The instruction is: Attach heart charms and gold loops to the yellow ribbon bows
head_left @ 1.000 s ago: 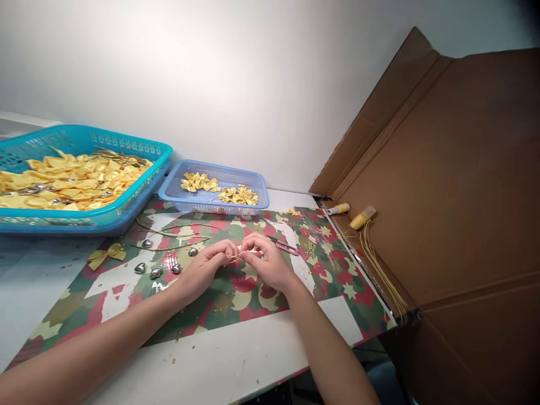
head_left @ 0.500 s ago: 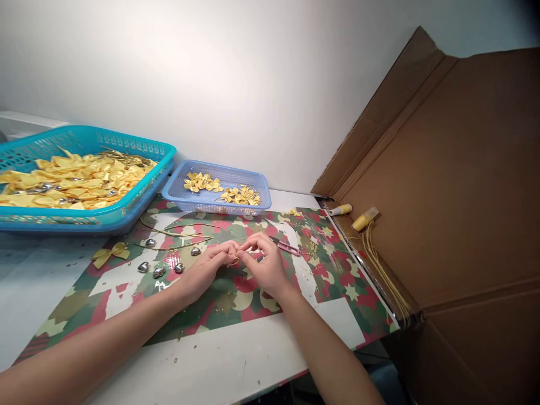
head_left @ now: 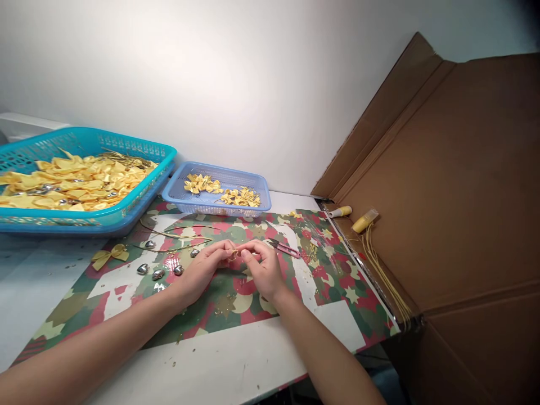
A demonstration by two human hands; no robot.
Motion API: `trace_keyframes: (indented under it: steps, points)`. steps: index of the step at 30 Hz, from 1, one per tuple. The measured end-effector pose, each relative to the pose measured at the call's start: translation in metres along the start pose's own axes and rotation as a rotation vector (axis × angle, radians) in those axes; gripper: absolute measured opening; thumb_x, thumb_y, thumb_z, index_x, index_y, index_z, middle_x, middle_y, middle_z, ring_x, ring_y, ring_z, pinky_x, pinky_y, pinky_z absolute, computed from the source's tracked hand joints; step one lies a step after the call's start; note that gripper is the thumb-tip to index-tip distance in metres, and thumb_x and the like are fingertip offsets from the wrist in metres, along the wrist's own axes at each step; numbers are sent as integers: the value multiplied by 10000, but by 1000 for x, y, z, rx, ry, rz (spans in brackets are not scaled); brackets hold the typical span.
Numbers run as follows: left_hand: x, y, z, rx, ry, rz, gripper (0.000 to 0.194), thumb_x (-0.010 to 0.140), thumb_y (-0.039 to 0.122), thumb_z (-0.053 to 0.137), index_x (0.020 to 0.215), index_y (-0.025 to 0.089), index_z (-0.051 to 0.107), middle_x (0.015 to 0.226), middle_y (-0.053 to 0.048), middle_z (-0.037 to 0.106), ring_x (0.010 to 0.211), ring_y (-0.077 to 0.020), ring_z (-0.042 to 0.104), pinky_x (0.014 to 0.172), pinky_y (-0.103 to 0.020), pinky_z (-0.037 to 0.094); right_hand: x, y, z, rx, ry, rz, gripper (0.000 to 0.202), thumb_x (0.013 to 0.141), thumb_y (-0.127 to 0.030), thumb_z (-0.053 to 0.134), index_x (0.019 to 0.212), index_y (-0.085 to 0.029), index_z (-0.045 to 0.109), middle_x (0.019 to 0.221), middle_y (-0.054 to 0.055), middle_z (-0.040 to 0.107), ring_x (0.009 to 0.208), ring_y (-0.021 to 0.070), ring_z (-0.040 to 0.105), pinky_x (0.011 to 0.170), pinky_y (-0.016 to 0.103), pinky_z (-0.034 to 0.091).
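My left hand (head_left: 206, 270) and my right hand (head_left: 264, 267) meet over the patterned sheet, fingertips pinched close together. Between them is a thin gold cord (head_left: 234, 256), mostly hidden by the fingers; whether a bow or bead hangs on it I cannot tell. Just left of my left hand lie several silver heart beads (head_left: 179, 270) and a few loose lengths of gold cord (head_left: 172, 234). Farther left rests a yellow ribbon bow (head_left: 110, 256). Pink-handled thread snips (head_left: 286, 248) lie to the right of my right hand.
A large turquoise basket (head_left: 139, 194) full of yellow bows stands at the left. Behind my hands is a smaller blue basket (head_left: 172, 197) with bows. A cardboard wall (head_left: 442, 197) rises at the right, beside a yellow-capped tube (head_left: 365, 220) and a bundle of gold cords (head_left: 386, 275).
My hands stay in nearly the same place. The right fingers have shifted slightly away from the left ones and lowered a little, with the cord still between the fingertips.
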State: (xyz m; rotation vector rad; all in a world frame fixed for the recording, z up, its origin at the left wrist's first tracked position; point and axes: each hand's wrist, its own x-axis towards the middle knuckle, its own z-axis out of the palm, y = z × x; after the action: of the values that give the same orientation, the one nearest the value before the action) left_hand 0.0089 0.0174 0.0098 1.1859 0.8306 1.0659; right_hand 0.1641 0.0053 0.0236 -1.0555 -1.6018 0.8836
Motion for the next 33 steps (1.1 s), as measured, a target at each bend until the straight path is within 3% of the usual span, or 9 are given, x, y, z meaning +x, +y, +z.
trace_keyframes:
  steps: [6, 9, 18, 23, 28, 33]
  points:
    - [-2, 0, -1, 97, -10, 15, 209, 807, 336, 557, 643, 209, 531, 712, 26, 490, 721, -174, 460, 686, -278, 407, -2, 0, 0, -280, 72, -247, 131, 854, -219, 585, 770, -191, 682, 749, 16, 680, 721, 157, 591, 749, 320, 415]
    - [-2, 1, -1, 171, -5, 38, 256, 831, 363, 544, 630, 208, 509, 670, 35, 461, 679, -163, 423, 653, -272, 369, -2, 0, -1, -376, 99, -298, 160, 875, -208, 566, 747, -197, 663, 738, 0, 683, 728, 149, 595, 778, 325, 374]
    - [-4, 1, -1, 249, 22, 29, 400, 904, 484, 471, 618, 211, 413, 634, 43, 404, 631, -150, 376, 605, -269, 318, 3, -2, -10, -385, 120, -204, 163, 825, -209, 560, 673, -199, 618, 674, -13, 635, 649, 139, 544, 751, 321, 388]
    - [0, 25, -7, 463, 22, 76, 401, 912, 511, 437, 646, 213, 421, 623, 49, 366, 589, -140, 342, 553, -260, 293, 5, 0, -13, -208, -40, -11, 120, 798, -229, 592, 721, -206, 681, 749, 18, 694, 737, 168, 593, 662, 285, 428]
    - [4, 68, -19, 895, -228, 115, 403, 924, 481, 422, 625, 212, 412, 601, 42, 363, 559, -140, 358, 525, -263, 281, 8, 0, -16, -13, -102, 124, 226, 856, -286, 526, 919, -204, 727, 948, 47, 710, 904, 189, 617, 781, 308, 459]
    - [2, 83, -20, 1077, -412, 230, 372, 982, 384, 319, 710, 215, 508, 674, 10, 529, 637, -170, 487, 608, -279, 356, 8, -8, -11, 222, -216, 148, 283, 868, -374, 486, 827, -204, 708, 917, 43, 677, 918, 186, 588, 859, 316, 442]
